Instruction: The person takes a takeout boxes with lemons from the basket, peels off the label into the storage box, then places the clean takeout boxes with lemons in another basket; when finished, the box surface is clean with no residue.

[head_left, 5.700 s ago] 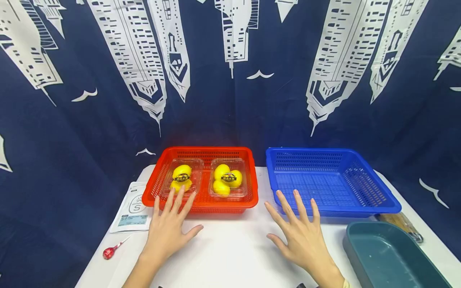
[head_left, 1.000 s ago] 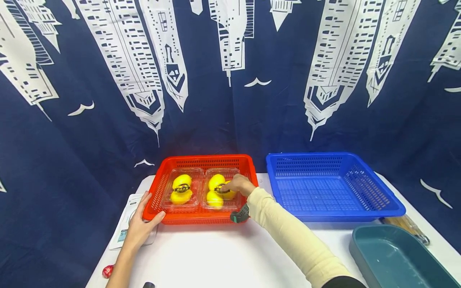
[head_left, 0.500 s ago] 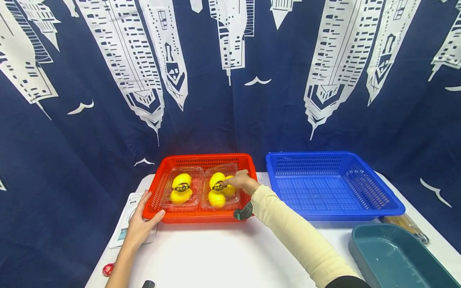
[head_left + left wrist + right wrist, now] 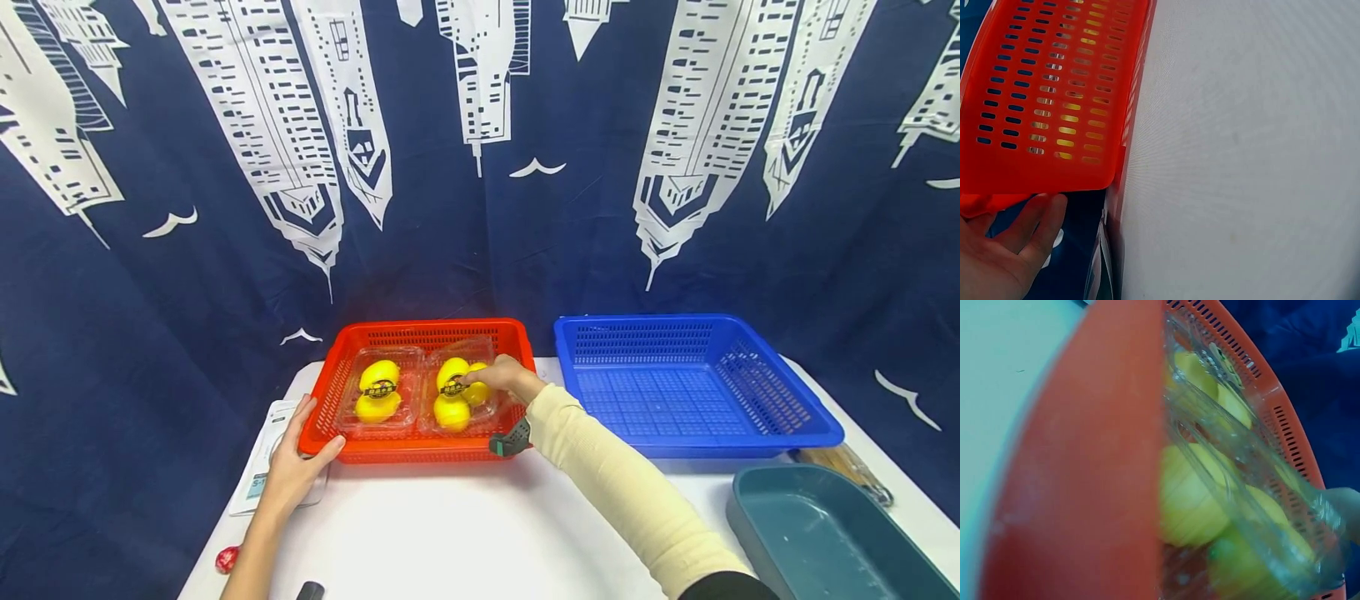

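A red plastic basket [image 4: 420, 454] holds two clear plastic boxes of lemons side by side. My right hand [image 4: 508, 377] grips the right side of the right-hand lemon box [image 4: 480, 417], which tilts with that side raised. In the right wrist view this box [image 4: 1272, 534] looks blurred, with part of the hand [image 4: 1344, 509] at its edge. The left-hand lemon box [image 4: 401, 417] lies flat in the basket. At the basket's front left corner, my left hand [image 4: 288, 471] rests with fingers extended along the left side and thumb against the front. Its fingertips touch the rim in the left wrist view.
To the right stands a blue plastic basket [image 4: 697, 450], with a teal tray [image 4: 832, 533] in front. A wrapped item with a wooden part [image 4: 832, 458] lies behind the tray. White packets [image 4: 262, 467] and a red lollipop [image 4: 227, 560] lie at the left, near the table edge.
Both hands, spread over the table at first, have moved to the red basket. In the last second the right lemon box has tipped, its right side rising with my right hand; my left hand stays put.
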### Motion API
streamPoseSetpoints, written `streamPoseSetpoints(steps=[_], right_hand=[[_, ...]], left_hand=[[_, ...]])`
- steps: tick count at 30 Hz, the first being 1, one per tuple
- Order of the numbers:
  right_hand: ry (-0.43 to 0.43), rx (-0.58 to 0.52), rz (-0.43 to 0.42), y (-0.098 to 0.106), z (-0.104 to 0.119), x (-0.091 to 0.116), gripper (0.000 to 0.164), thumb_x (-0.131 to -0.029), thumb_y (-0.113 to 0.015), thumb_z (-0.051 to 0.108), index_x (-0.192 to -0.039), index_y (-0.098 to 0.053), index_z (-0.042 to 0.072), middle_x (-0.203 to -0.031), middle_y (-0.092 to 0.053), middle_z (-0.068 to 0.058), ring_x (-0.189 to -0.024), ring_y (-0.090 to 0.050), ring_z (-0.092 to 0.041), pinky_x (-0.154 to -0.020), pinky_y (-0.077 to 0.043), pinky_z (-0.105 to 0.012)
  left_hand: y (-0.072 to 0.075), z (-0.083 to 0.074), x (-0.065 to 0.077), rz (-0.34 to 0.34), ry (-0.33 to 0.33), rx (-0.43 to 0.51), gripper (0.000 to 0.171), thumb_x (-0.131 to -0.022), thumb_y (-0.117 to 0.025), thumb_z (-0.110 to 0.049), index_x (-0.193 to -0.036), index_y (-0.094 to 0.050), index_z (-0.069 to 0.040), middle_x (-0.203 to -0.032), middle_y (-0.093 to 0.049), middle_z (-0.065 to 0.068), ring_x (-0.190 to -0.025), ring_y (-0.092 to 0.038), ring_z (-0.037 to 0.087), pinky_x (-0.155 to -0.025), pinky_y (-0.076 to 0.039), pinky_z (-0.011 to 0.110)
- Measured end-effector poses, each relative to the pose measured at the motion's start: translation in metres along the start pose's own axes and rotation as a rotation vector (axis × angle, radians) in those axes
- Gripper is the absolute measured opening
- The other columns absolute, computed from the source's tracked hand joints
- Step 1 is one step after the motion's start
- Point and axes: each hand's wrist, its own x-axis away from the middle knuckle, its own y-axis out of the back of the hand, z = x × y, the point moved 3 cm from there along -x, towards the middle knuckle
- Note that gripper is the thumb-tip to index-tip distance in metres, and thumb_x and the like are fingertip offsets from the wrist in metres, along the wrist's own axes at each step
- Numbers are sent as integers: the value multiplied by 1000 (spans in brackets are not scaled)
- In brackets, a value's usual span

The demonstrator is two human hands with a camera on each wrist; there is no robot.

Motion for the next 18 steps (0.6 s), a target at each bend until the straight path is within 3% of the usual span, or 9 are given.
streamPoseSetpoints(steps=[4,11,18], right_hand=[[-4,7,8,5,3,5,38,-82,-75,32,-92,-52,3,-76,-46,-4,-47,-51,-16,-61,-62,-38],[21,8,-23,11,10,13,36,-83,-73,34,-86,-50,7,-77,-41,-3,-57,-44,-16,-54,-59,-32],[48,-6,-34,13,15,17,35,-83,-72,35,-82,-49,9,-71,-41,-2,-51,-43,-15,-54,-59,-33]], left_hand=[[-2,-1,2,7,6,6,84,-85,-74,-25,-154,-28,-13,-164,-19,7,-148,-22,36,-118,-23,62],[-2,-5,2,11,17,0,83,-86,-72,-26,-154,-27,-13,-164,-17,6,-149,-21,36,-118,-23,61],[-1,-3,0,11,19,-17,85,-86,-73,-27,-155,-26,-13,-165,-17,5,-149,-22,37,-118,-24,62]])
